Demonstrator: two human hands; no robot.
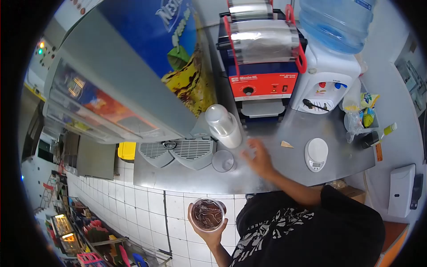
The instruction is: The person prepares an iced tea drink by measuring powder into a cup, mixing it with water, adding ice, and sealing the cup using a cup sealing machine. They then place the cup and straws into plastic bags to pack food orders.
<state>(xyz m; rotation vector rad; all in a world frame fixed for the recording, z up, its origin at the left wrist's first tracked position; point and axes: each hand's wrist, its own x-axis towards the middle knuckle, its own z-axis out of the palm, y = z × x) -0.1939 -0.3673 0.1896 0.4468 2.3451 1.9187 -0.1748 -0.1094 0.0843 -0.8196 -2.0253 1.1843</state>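
Observation:
My left hand (208, 232) is wrapped round a clear plastic cup (207, 215) of dark brown drink, held upright over the floor just off the counter's front edge. The cup's top looks shiny, but I cannot tell whether film covers it. Above the steel counter (284, 173), my right hand (259, 159) is open with its fingers apart, slightly blurred and holding nothing. Just left of it stand a tall stack of clear cups (224, 127) and a single clear cup (223, 161).
A red cup sealing machine (265, 84) stands at the back, beside a white water dispenser (327, 75). A small white scale (316, 153) and a paper scrap (287, 144) lie on the right. At left is a drink dispenser (147, 66) with grey drip trays (193, 151).

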